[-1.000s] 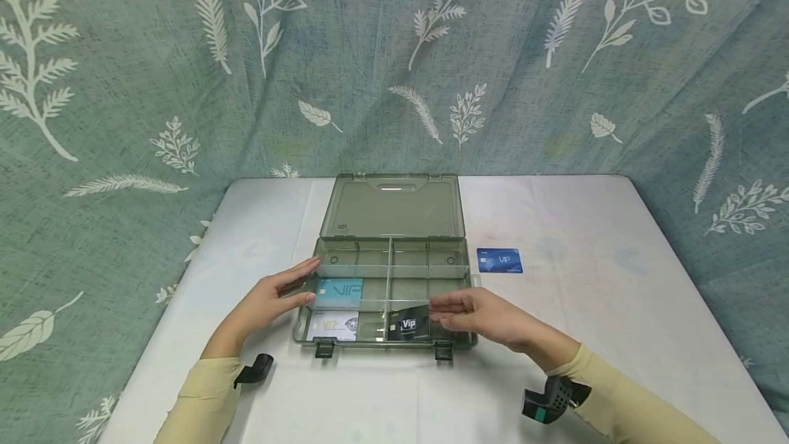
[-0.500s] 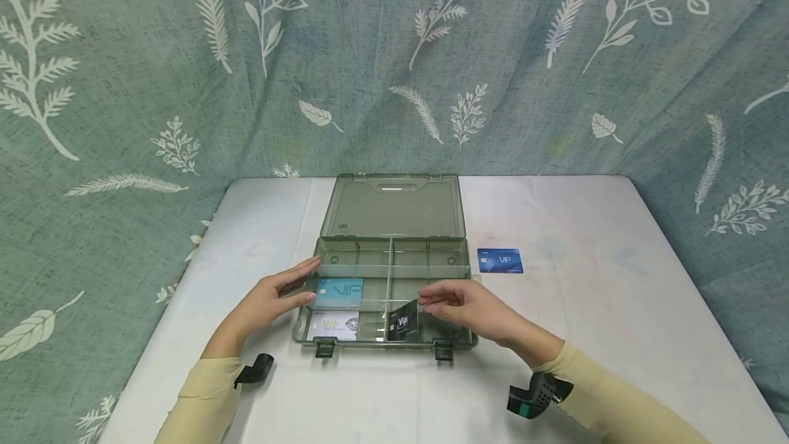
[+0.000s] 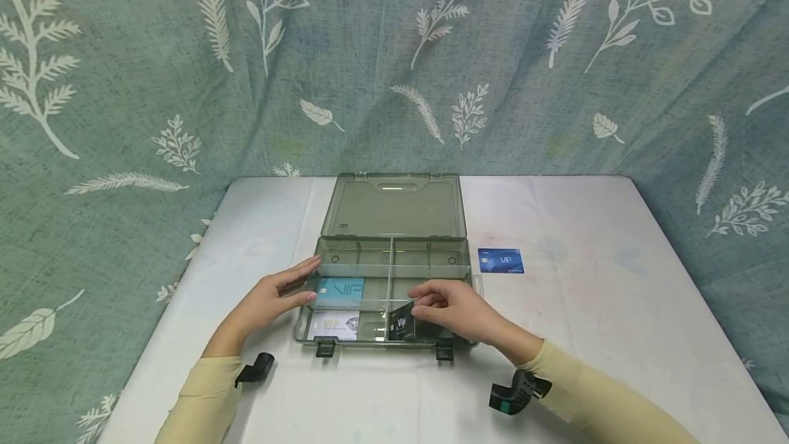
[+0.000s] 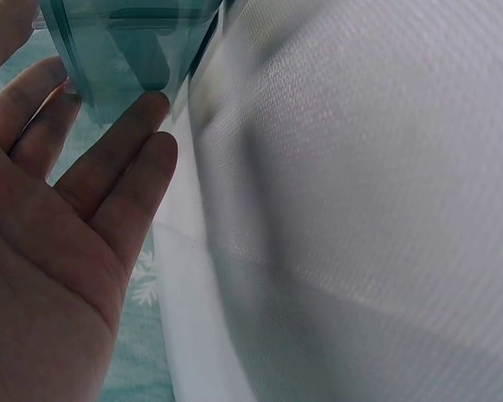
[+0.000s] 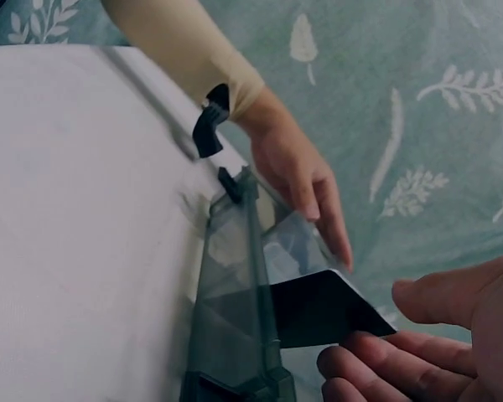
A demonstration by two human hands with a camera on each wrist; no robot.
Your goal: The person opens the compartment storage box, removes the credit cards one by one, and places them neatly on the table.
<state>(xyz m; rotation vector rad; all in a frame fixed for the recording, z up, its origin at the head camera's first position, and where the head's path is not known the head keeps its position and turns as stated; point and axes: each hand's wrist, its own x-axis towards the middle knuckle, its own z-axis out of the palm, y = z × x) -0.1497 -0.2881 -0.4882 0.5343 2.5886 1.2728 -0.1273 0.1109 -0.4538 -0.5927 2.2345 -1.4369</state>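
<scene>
My left hand (image 3: 271, 300) rests against the left side of a translucent grey-green divided box (image 3: 385, 344), fingers relaxed; in the left wrist view fingertips (image 4: 155, 105) meet its wall. My right hand (image 3: 459, 307) reaches over the front right compartment. There a black VIP card (image 3: 401, 324) stands tilted, its left edge low near the middle divider, its right edge raised. In the right wrist view the card's raised corner lies against my right fingers (image 5: 377, 360), while the thumb (image 5: 427, 301) shows apart from it. A teal VIP card (image 3: 340, 292) and a white VIP card (image 3: 333, 325) lie in left compartments.
The box's lid (image 3: 394, 207) lies folded back behind it. A blue VIP card (image 3: 501, 260) is on the white tabletop (image 3: 585, 293) right of the box. Two latches, including the front left latch (image 3: 325, 347), stick out at the front. Leaf-patterned cloth (image 3: 370, 88) hangs behind.
My right hand has moved left over the box. The black card's right edge has come up and left, so it looks narrower and steeper. My left hand has stayed in place.
</scene>
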